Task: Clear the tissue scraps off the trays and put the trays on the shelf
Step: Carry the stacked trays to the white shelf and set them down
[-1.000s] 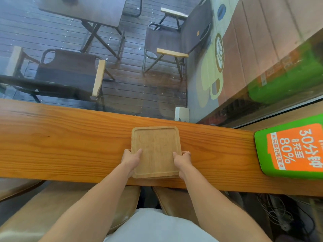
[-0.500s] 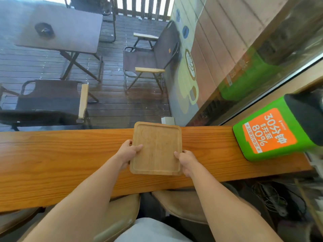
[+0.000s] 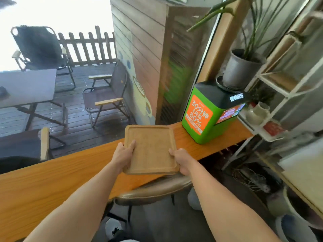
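Observation:
A light wooden tray point(image 3: 151, 149) with a raised rim is held in the air above the orange wooden counter point(image 3: 52, 180), its far edge tilted up. My left hand point(image 3: 125, 152) grips its left edge, thumb on top. At the near right corner my right hand point(image 3: 180, 158) holds the tray. No tissue scraps show on the tray. A white wire shelf point(image 3: 272, 95) stands at the right, holding a small vase and other items.
A green and orange box point(image 3: 201, 117) stands on the counter's right end, with a grey plant pot point(image 3: 239, 70) behind it. A brown stool point(image 3: 153, 191) sits under the counter. Cables lie on the floor at right. Outside the window are folding chairs and a table.
The tray has been lifted off the counter by both hands and carried to the right. The view has swung up and right, bringing the white shelf and plant into sight.

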### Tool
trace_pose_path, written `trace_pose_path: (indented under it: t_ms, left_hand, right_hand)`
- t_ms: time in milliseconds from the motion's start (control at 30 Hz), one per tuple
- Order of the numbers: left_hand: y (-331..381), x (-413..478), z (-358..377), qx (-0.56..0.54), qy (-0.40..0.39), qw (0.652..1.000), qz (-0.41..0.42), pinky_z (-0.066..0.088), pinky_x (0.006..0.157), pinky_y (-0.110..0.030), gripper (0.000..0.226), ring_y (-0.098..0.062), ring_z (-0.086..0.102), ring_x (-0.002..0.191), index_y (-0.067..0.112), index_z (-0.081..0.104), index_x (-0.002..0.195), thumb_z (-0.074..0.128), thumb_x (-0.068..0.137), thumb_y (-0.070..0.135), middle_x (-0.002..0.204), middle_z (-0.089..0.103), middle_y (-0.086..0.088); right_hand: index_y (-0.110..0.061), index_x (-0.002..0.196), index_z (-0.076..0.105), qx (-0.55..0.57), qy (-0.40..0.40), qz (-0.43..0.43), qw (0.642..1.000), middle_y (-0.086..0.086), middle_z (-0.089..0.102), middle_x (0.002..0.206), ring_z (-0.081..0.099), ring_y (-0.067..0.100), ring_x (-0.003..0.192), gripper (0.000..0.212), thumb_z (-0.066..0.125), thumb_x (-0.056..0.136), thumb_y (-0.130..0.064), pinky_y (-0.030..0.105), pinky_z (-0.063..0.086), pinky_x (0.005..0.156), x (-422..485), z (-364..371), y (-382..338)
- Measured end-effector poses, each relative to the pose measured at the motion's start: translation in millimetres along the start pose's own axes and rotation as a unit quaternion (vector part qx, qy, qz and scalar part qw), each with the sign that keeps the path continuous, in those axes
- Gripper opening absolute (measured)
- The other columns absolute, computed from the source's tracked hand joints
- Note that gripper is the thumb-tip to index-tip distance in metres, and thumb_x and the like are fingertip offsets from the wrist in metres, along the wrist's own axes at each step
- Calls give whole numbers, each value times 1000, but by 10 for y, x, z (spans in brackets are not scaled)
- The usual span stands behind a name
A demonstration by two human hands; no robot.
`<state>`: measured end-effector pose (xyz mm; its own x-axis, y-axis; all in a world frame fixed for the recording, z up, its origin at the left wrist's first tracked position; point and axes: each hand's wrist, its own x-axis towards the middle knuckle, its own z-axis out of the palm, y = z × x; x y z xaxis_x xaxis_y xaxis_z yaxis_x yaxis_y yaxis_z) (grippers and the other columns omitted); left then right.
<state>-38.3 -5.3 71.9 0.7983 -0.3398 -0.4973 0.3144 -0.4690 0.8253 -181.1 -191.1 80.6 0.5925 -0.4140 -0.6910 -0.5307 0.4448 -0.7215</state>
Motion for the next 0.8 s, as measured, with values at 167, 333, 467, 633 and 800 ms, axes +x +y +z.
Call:
trace_pose_path:
  t_ms: [167,333,467,633,800]
  left_hand:
    - [316,-569,971,25,-74,996,51,51,72,-41,55,-23,62,94,15,47,119,55,90,61,109,62,-6]
    - [566,-1134,2075,51,-151,983,93,53,85,-42,62,-26,65,95,8,55,121,59,88,60,113,66,-9]
    - [709,-1502,2822,84,-202,970,110,50,97,-48,62,-31,63,107,6,55,125,59,90,57,120,64,-12]
    - [878,-1711,3505,136,-235,954,129,47,91,-40,66,-26,58,104,6,50,131,50,93,60,121,59,-8]
    - [1128,-1672,4134,161,-267,943,116,40,87,-38,66,-22,52,104,10,42,141,44,96,58,117,51,-2]
  right_hand:
    - [-7,127,61,86,48,-62,993,11,73,111,70,27,98,44,43,102,-38,39,58,77,-610,-1041,160]
    - [-11,149,33,25,197,-37,979,11,44,149,45,35,132,74,40,95,-60,52,38,109,-1250,-2103,408]
    - [-10,146,38,46,286,-27,957,13,49,142,49,34,124,67,31,99,-57,47,41,104,-1669,-2755,676]
    - [-11,149,33,70,338,-33,938,12,45,146,45,33,128,66,28,100,-55,46,38,104,-1982,-3300,825]
    - [-11,149,33,134,353,-34,925,12,46,146,45,33,129,58,31,103,-46,52,35,110,-1934,-3784,779]
